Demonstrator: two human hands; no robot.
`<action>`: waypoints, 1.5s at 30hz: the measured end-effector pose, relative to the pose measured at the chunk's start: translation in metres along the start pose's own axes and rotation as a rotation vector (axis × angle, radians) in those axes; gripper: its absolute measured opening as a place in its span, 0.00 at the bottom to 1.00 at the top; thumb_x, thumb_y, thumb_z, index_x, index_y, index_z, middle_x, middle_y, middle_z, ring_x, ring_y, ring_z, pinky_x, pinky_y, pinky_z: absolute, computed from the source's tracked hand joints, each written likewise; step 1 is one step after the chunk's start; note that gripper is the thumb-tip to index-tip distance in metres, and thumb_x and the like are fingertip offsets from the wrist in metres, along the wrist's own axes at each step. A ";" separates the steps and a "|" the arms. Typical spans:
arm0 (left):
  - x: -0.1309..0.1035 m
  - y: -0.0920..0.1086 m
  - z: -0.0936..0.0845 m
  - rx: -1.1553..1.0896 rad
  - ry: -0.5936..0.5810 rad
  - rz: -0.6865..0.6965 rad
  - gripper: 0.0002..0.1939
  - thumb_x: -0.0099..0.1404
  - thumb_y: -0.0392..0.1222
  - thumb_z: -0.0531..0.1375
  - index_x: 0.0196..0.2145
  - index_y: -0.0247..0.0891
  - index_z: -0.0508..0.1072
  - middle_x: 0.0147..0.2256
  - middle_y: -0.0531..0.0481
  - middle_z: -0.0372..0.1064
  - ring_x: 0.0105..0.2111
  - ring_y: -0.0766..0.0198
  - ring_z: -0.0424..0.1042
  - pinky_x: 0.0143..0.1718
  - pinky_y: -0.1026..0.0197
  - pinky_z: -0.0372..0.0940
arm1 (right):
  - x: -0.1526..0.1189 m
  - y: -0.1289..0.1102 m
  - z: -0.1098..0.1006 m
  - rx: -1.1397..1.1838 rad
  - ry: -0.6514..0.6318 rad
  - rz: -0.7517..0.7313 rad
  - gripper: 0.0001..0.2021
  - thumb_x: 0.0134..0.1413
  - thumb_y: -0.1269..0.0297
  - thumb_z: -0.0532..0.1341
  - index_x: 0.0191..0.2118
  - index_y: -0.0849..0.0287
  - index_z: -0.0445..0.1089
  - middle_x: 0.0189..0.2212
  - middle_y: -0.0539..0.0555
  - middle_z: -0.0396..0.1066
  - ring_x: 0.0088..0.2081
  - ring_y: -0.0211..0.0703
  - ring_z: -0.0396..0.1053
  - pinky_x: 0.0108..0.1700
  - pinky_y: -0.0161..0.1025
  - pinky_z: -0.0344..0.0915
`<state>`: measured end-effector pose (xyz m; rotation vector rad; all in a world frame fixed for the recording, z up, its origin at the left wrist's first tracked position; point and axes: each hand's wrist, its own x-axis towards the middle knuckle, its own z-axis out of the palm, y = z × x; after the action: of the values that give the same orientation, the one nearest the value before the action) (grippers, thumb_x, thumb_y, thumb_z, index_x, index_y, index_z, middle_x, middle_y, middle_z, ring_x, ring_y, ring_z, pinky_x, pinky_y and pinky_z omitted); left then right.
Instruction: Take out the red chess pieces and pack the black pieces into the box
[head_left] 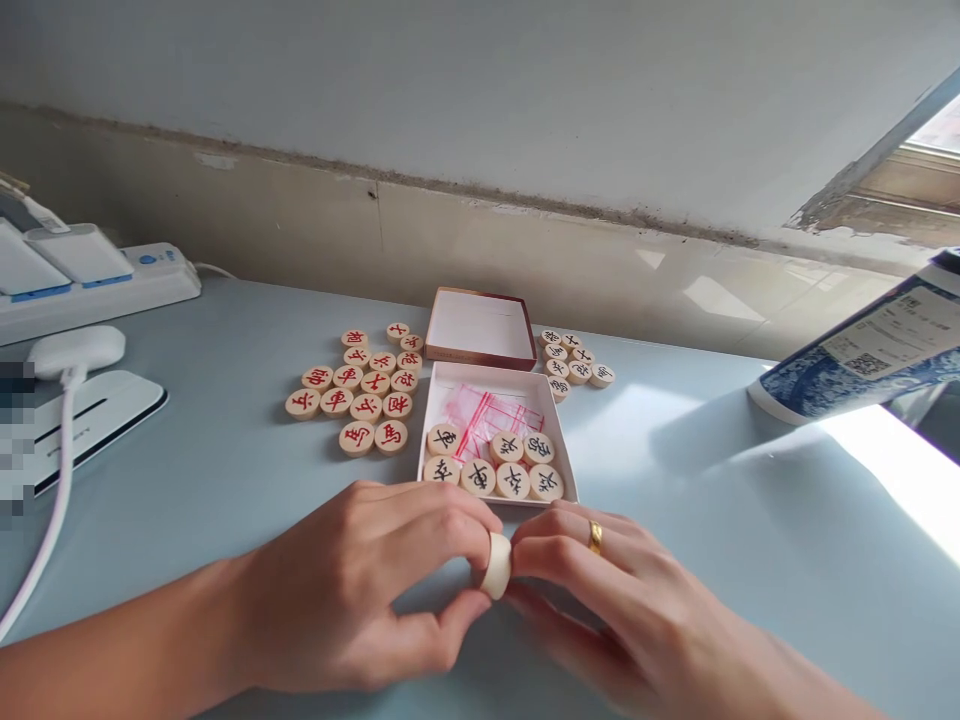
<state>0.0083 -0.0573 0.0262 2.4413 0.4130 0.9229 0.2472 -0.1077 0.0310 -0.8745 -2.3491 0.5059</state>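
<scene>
My left hand [375,580] pinches a pale wooden Chinese chess piece [498,567], which stands on edge. My right hand [600,590], with a gold ring on one finger, is closed on the piece's right side. Its marked face does not show. Just beyond my hands lies an open white box tray [565,440]. Several black-marked Chinese chess pieces [478,477] sit face up in its near half, and crumpled clear plastic with red lines [487,410] fills the far half.
Several red-marked pieces [365,406] spread left of the tray; black-marked ones [579,371] lie right. The box lid [480,325] rests behind, towards the wall. A power strip [161,280], white charger [79,350] and cable stand at left. A blue patterned cylinder [862,350] leans at right.
</scene>
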 end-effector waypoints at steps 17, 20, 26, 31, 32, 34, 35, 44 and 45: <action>-0.003 0.000 0.002 0.052 -0.080 0.012 0.14 0.68 0.30 0.57 0.50 0.36 0.64 0.40 0.47 0.77 0.32 0.65 0.77 0.32 0.66 0.72 | 0.007 -0.002 -0.002 -0.079 -0.025 -0.085 0.09 0.70 0.74 0.54 0.47 0.62 0.71 0.30 0.52 0.73 0.29 0.36 0.68 0.34 0.34 0.70; -0.003 0.000 0.001 0.083 -0.086 -0.002 0.17 0.69 0.32 0.57 0.55 0.36 0.63 0.42 0.47 0.77 0.35 0.64 0.78 0.36 0.66 0.73 | 0.006 -0.002 -0.002 -0.052 -0.004 -0.047 0.08 0.70 0.74 0.54 0.47 0.60 0.69 0.33 0.52 0.75 0.33 0.36 0.72 0.38 0.34 0.72; -0.004 -0.003 0.001 0.106 -0.066 -0.019 0.10 0.74 0.37 0.56 0.52 0.37 0.66 0.44 0.46 0.77 0.41 0.62 0.79 0.41 0.66 0.73 | 0.004 -0.001 -0.002 -0.034 0.047 -0.016 0.08 0.69 0.73 0.57 0.50 0.59 0.67 0.35 0.52 0.75 0.34 0.37 0.72 0.36 0.35 0.71; -0.003 -0.001 -0.001 0.063 -0.089 -0.080 0.09 0.74 0.38 0.57 0.51 0.38 0.67 0.41 0.51 0.76 0.36 0.66 0.77 0.38 0.67 0.70 | 0.003 0.001 -0.002 -0.033 0.058 -0.017 0.07 0.68 0.74 0.57 0.48 0.58 0.66 0.34 0.51 0.74 0.33 0.37 0.71 0.35 0.35 0.71; -0.002 -0.001 -0.002 0.052 -0.100 -0.095 0.09 0.73 0.37 0.57 0.50 0.38 0.67 0.40 0.52 0.75 0.34 0.67 0.76 0.36 0.67 0.70 | 0.004 0.001 -0.003 -0.029 0.052 -0.014 0.08 0.68 0.75 0.57 0.48 0.58 0.66 0.35 0.51 0.74 0.33 0.37 0.72 0.35 0.35 0.71; -0.001 0.001 -0.002 0.041 -0.107 -0.105 0.09 0.70 0.34 0.58 0.48 0.39 0.68 0.37 0.54 0.73 0.31 0.68 0.73 0.34 0.68 0.69 | 0.004 0.000 -0.003 -0.025 0.029 -0.008 0.08 0.67 0.76 0.57 0.48 0.57 0.66 0.36 0.51 0.74 0.35 0.37 0.73 0.37 0.34 0.71; -0.001 0.001 -0.002 0.040 -0.103 -0.101 0.09 0.69 0.32 0.58 0.47 0.39 0.67 0.36 0.54 0.73 0.30 0.68 0.72 0.33 0.68 0.69 | 0.004 -0.001 -0.003 -0.025 0.016 -0.007 0.09 0.67 0.77 0.57 0.48 0.57 0.66 0.37 0.52 0.74 0.36 0.37 0.73 0.38 0.34 0.71; -0.003 0.001 0.000 0.065 -0.036 -0.084 0.15 0.64 0.29 0.56 0.47 0.40 0.66 0.32 0.56 0.73 0.25 0.69 0.70 0.28 0.67 0.67 | -0.001 0.004 0.003 -0.052 -0.029 -0.032 0.10 0.66 0.76 0.57 0.50 0.60 0.67 0.35 0.53 0.73 0.34 0.40 0.71 0.36 0.37 0.71; -0.002 0.001 0.000 0.061 -0.043 -0.082 0.14 0.64 0.29 0.57 0.47 0.40 0.66 0.32 0.56 0.73 0.25 0.69 0.70 0.29 0.68 0.67 | -0.001 0.004 0.003 -0.052 -0.031 -0.036 0.10 0.66 0.76 0.57 0.49 0.60 0.67 0.35 0.53 0.73 0.33 0.39 0.70 0.36 0.37 0.71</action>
<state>0.0066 -0.0591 0.0256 2.4743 0.5293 0.8339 0.2474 -0.1057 0.0264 -0.8517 -2.4110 0.4486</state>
